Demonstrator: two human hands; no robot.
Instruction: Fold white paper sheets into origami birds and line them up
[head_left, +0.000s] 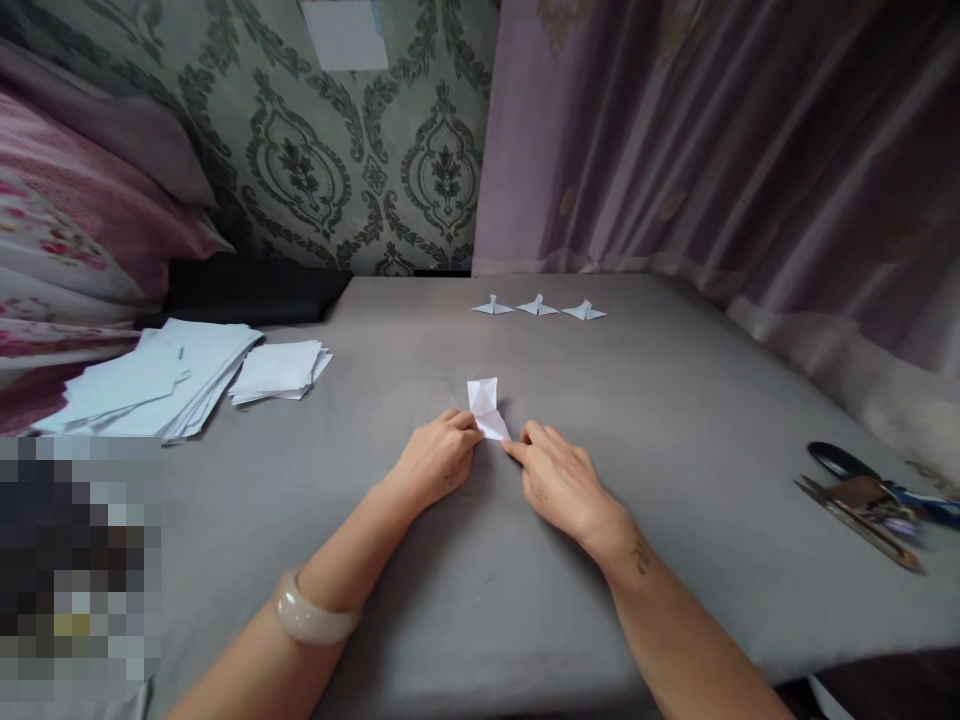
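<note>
A small piece of white folded paper (487, 412) with creases lies on the grey cloth in front of me, its upper flap raised. My left hand (442, 452), with a pale bangle on the wrist, has its fingers closed on the paper's lower left edge. On the other side, my right hand (559, 478) pinches the lower right corner, index finger and thumb together there; the exact grip is partly hidden. Farther back, three folded paper cranes (538, 306) stand in a row.
On the left lie a stack of large white sheets (161, 375) and a smaller stack of cut paper (277, 370). A black folded cloth (255, 288) sits behind them. Scissors and other tools (862, 510) rest at the right. A blurred patch covers the lower left.
</note>
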